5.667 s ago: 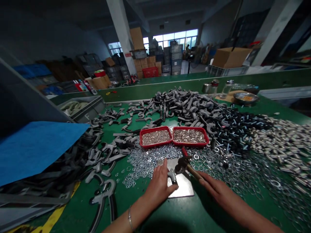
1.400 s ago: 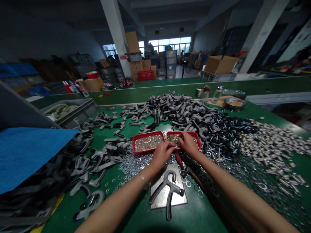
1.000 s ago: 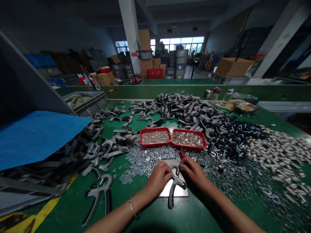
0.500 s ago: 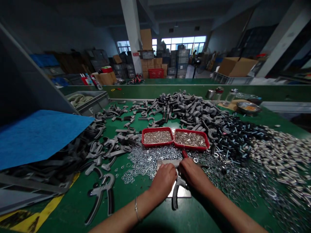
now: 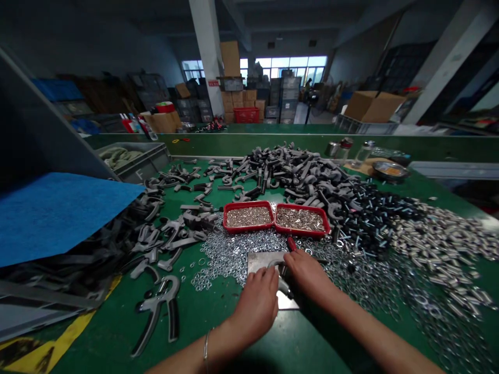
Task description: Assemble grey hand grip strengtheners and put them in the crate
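Observation:
My left hand (image 5: 259, 297) is closed on a grey clamp part (image 5: 276, 262) with a curved jaw, over a flat metal plate (image 5: 255, 262). Its fingers hide much of that part. My right hand (image 5: 306, 270) meets the part from the other side, fingers bent and pinched on it; the fingertips are partly hidden. A short grey and black piece (image 5: 286, 287) shows below, between the hands. Just beyond my right hand a red handle (image 5: 291, 243) sticks out. A joined grey clamp with black grips (image 5: 159, 304) lies to the left.
Two red trays (image 5: 249, 228) of tiny metal parts stand beyond the plate. Washers (image 5: 222, 259) and rings (image 5: 370, 291) spread around it. Grey clamp parts (image 5: 288, 161) heap behind, with black parts (image 5: 362, 218) and metal cylinders (image 5: 440, 234) at right. A grey crate (image 5: 146, 161) stands left.
The black-gripped handle that pointed towards me is now out of sight around my left hand. The curved jaw shows above my left fingers. The whole view has shifted slightly.

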Demonstrator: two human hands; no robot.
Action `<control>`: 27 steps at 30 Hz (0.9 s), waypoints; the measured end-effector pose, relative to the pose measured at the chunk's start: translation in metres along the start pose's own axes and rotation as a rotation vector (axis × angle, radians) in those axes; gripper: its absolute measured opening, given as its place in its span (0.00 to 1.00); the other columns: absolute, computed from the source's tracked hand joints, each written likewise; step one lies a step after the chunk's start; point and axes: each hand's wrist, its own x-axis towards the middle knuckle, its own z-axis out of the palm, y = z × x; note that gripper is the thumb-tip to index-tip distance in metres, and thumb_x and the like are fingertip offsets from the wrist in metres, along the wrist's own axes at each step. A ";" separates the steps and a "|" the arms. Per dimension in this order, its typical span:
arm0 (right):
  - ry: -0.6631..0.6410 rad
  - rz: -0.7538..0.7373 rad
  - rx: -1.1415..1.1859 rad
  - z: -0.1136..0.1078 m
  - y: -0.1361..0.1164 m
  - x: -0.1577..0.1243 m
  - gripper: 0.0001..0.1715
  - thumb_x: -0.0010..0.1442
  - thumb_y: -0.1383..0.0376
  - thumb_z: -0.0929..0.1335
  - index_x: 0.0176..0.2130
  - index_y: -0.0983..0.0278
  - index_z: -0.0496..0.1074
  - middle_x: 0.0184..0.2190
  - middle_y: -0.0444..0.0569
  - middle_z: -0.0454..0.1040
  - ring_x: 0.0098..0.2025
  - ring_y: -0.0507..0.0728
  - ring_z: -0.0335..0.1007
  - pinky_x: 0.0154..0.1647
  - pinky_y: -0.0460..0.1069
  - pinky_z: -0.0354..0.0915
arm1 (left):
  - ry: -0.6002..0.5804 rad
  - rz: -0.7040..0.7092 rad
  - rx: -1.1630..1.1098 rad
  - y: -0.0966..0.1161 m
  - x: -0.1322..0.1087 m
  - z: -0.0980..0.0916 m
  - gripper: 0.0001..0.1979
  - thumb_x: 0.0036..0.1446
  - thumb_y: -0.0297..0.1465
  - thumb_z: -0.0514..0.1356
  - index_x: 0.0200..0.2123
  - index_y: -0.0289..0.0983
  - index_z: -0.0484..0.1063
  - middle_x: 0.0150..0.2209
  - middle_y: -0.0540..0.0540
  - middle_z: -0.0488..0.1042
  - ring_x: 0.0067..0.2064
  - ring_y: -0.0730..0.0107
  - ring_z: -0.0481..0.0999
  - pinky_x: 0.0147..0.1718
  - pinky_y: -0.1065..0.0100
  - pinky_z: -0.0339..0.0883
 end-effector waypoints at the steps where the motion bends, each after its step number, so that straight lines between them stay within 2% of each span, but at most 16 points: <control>1: -0.022 0.008 -0.008 -0.002 -0.004 0.005 0.11 0.62 0.76 0.63 0.38 0.64 0.73 0.36 0.58 0.78 0.44 0.65 0.71 0.46 0.55 0.63 | -0.012 0.022 -0.013 -0.004 0.001 -0.002 0.29 0.60 0.27 0.54 0.65 0.33 0.60 0.64 0.35 0.64 0.61 0.46 0.64 0.59 0.47 0.58; 6: -0.089 0.086 0.027 -0.009 -0.015 0.026 0.11 0.62 0.75 0.63 0.38 0.65 0.74 0.37 0.61 0.80 0.42 0.65 0.75 0.40 0.53 0.65 | -0.032 0.077 -0.007 -0.017 0.003 -0.009 0.29 0.61 0.29 0.55 0.65 0.31 0.60 0.65 0.35 0.63 0.63 0.46 0.63 0.62 0.48 0.57; 11: -0.098 0.183 0.179 -0.001 -0.004 0.011 0.08 0.61 0.72 0.64 0.39 0.63 0.71 0.33 0.56 0.80 0.34 0.61 0.77 0.35 0.50 0.64 | -0.052 0.084 0.037 -0.013 0.002 -0.004 0.27 0.64 0.29 0.52 0.65 0.30 0.60 0.66 0.34 0.62 0.65 0.43 0.61 0.61 0.44 0.57; 15: -0.014 0.247 0.393 0.012 0.007 -0.012 0.07 0.66 0.67 0.60 0.41 0.62 0.67 0.32 0.51 0.79 0.33 0.57 0.75 0.33 0.48 0.64 | -0.030 0.091 0.041 -0.014 0.003 0.000 0.27 0.64 0.29 0.52 0.66 0.30 0.59 0.66 0.34 0.63 0.65 0.44 0.62 0.61 0.44 0.57; 19: 0.094 0.281 0.622 0.022 0.015 -0.019 0.17 0.70 0.57 0.54 0.38 0.60 0.65 0.29 0.45 0.77 0.28 0.54 0.72 0.30 0.47 0.65 | -0.006 0.117 0.054 -0.017 0.003 0.001 0.26 0.66 0.30 0.52 0.65 0.32 0.59 0.65 0.36 0.64 0.64 0.46 0.63 0.60 0.47 0.58; 22: 0.157 0.283 0.705 0.027 0.019 -0.017 0.17 0.68 0.54 0.58 0.35 0.60 0.66 0.29 0.45 0.76 0.30 0.55 0.72 0.32 0.48 0.66 | 0.002 0.130 0.111 -0.018 0.003 0.004 0.25 0.67 0.29 0.48 0.66 0.32 0.59 0.65 0.37 0.63 0.64 0.48 0.63 0.60 0.48 0.58; 27: 0.208 0.281 0.707 0.031 0.019 -0.017 0.14 0.66 0.56 0.62 0.34 0.60 0.69 0.29 0.46 0.75 0.32 0.57 0.71 0.36 0.50 0.65 | 0.019 0.143 0.172 -0.020 0.003 0.013 0.25 0.68 0.28 0.46 0.67 0.31 0.56 0.67 0.36 0.61 0.65 0.48 0.61 0.61 0.48 0.55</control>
